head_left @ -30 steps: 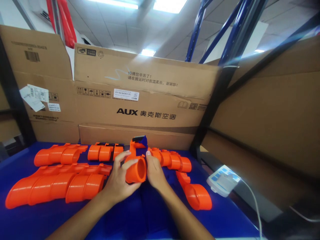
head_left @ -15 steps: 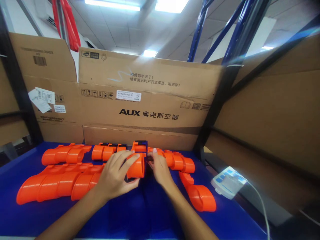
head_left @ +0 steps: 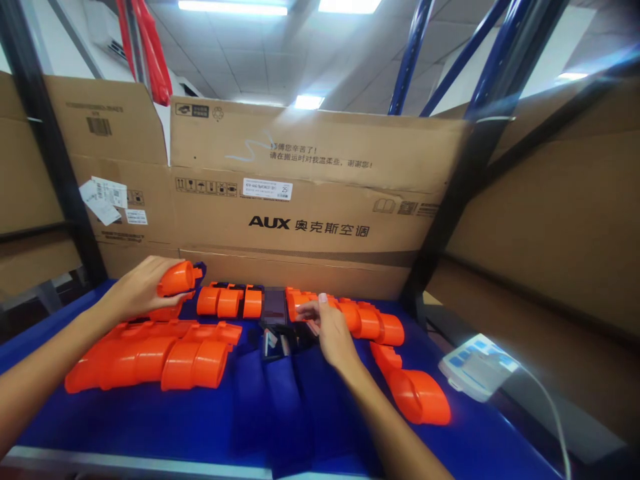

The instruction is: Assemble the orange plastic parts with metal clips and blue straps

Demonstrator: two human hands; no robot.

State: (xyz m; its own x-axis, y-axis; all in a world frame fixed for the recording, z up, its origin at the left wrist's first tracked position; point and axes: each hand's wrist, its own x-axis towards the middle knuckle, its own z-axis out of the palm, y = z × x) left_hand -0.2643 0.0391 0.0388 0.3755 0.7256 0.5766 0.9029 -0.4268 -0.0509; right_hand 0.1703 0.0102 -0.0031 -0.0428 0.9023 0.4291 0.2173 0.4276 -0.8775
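Observation:
My left hand [head_left: 143,287] is raised at the left, wrapped around an orange curved plastic piece [head_left: 175,279] with a dark blue part at its right end. Beneath it, more orange pieces [head_left: 167,310] are partly hidden by the hand. Near the middle, my right hand [head_left: 327,327] has its thumb up and fingers apart, beside a row of orange pieces [head_left: 367,321]. To its left lie black and silvery parts [head_left: 275,341], too blurred to name, above dark blue strips [head_left: 280,393]. A dark rectangular panel [head_left: 275,307] stands behind them.
A large row of orange pieces [head_left: 140,363] lies front left, and three smaller ones [head_left: 229,303] behind. One orange piece [head_left: 423,397] and a clear plastic box [head_left: 480,367] with a white cable are at right. Cardboard [head_left: 310,267] and a dark rack post [head_left: 435,233] bound the blue table.
My left hand has moved from the middle to the far left, carrying the orange curved piece. Black parts and dark blue strips now show in the middle. My right hand stays about there.

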